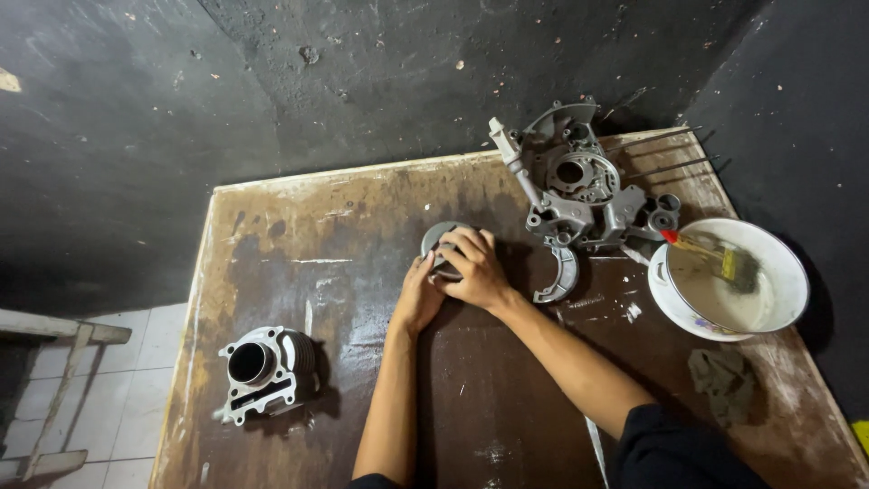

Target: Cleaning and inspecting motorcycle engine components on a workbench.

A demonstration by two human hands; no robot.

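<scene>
Both hands, left hand (pixel 418 294) and right hand (pixel 472 270), grip closed, mostly hide a round grey part (pixel 438 240).

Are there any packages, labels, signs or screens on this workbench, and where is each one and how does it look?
None: no package, label, sign or screen is in view.
The wooden table bears only bare things: a grey engine cylinder, a metal crankcase, a white bowl with a brush, and a dark rag.
Both hands, left hand and right hand, grip a round grey part.
</scene>
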